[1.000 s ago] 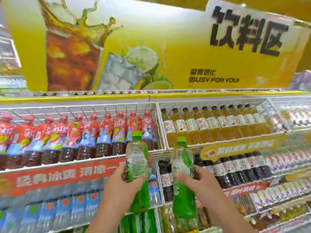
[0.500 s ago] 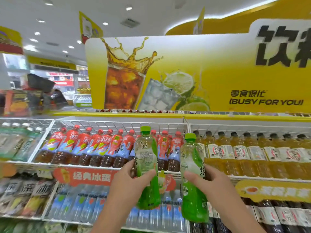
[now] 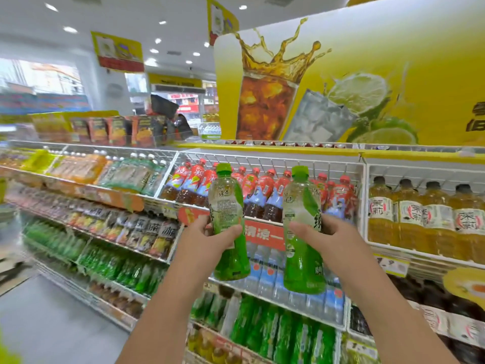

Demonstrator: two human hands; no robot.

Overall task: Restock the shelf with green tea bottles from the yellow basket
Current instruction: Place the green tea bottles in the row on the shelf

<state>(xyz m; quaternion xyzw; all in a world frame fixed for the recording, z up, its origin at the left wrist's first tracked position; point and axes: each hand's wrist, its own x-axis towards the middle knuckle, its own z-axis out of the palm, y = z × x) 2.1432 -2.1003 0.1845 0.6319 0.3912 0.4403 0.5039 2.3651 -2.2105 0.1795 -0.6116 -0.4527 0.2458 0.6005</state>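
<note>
My left hand [image 3: 207,240] grips a green tea bottle [image 3: 227,222] by its middle, held upright in front of the shelf. My right hand [image 3: 328,240] grips a second green tea bottle [image 3: 301,232], also upright, a little to the right. Both have green caps and green-and-white labels. They hang in front of the top wire shelf [image 3: 262,158] of red-capped iced tea bottles [image 3: 262,190]. Rows of the same green bottles [image 3: 275,334] lie on a lower shelf beneath my arms. The yellow basket is out of sight.
Amber jasmine tea bottles [image 3: 425,219] fill the top shelf at right. Blue-labelled water bottles [image 3: 265,274] sit one shelf down. More green bottles [image 3: 110,266] and mixed drinks line the shelves at left. A yellow drinks sign [image 3: 367,82] stands above. Grey aisle floor [image 3: 52,324] lies lower left.
The view has swung left and up, showing more of the left shelves and the store behind. Both hands still hold their bottles upright, now slightly farther apart.
</note>
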